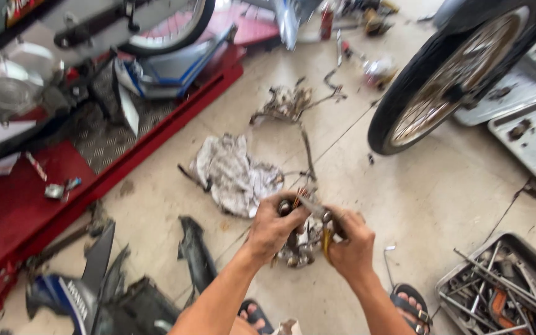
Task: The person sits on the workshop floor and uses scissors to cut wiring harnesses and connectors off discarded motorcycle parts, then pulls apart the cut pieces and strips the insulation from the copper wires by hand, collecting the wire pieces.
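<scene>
My left hand (272, 228) grips the top of a small dirty metal engine part (299, 245) held above the floor. My right hand (350, 243) is closed on a hand tool with yellow handles (327, 237), its metal tip pressed against the part between my hands. The fingers hide most of the part. Wires trail from it toward the floor behind.
A crumpled grey rag (234, 175) lies just beyond my hands. A motorcycle wheel (448, 74) stands at upper right, a red lift ramp (44, 186) at left. A metal tool tray (504, 288) sits at lower right. Dark body panels (113, 285) lie at lower left. My sandalled feet (412, 305) show below.
</scene>
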